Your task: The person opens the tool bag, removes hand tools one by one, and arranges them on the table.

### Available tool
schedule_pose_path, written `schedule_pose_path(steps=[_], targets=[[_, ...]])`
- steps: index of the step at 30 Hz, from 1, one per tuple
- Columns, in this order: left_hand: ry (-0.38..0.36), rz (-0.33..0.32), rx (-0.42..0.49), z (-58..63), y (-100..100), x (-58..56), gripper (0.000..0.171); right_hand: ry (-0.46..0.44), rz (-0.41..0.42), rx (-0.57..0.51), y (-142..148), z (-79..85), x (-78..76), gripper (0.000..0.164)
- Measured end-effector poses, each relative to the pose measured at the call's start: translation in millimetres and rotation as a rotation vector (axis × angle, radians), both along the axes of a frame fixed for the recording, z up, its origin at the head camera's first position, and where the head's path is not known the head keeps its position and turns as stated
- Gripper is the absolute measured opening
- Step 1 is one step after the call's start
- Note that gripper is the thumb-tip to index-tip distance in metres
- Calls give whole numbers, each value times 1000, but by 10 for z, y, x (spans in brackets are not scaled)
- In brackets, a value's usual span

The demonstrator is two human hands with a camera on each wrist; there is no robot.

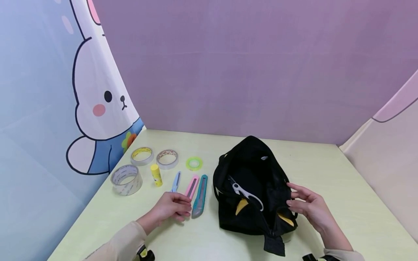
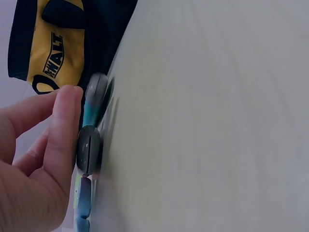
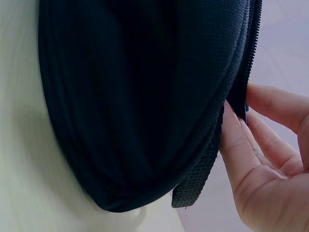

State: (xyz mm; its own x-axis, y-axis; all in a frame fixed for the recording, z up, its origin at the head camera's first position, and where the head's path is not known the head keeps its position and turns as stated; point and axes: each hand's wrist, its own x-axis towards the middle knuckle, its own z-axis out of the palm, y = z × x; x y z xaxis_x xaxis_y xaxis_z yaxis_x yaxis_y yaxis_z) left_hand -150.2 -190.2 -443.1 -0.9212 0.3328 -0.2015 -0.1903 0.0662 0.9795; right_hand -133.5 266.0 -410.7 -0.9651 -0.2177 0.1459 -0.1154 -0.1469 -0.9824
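A black zippered tool bag (image 1: 235,215) with yellow patches stands unzipped; white-handled scissors (image 1: 243,191) lie inside. My right hand (image 1: 308,206) pinches the right edge of its opening between thumb and fingers, with the zipper teeth (image 3: 254,43) close by in the right wrist view. Left of the bag, a blue utility knife (image 1: 176,182), a pink one (image 1: 192,185) and a teal one (image 1: 200,195) lie side by side. My left hand (image 1: 171,208) is at the near end of the pink knife, fingers fairly straight and overlapping it, hiding the lower ends of the pink and blue knives.
Farther left are a wide clear tape roll (image 1: 133,186), two narrower rolls, one with a yellow core (image 1: 150,157) and one with a brown-printed core (image 1: 174,164), a small green tape roll (image 1: 194,158) and a yellow glue stick (image 1: 156,175). Fabric walls border the table.
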Motion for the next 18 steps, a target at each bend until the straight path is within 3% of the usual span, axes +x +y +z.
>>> schedule_pose_path(steps=[10,18], targets=[[-7,-19,47,40,-6,-23,34,-6,-4,2,8,-4,-3,58],[32,-39,29,382,47,-97,37,-3,-1,2,7,-1,-12,58]])
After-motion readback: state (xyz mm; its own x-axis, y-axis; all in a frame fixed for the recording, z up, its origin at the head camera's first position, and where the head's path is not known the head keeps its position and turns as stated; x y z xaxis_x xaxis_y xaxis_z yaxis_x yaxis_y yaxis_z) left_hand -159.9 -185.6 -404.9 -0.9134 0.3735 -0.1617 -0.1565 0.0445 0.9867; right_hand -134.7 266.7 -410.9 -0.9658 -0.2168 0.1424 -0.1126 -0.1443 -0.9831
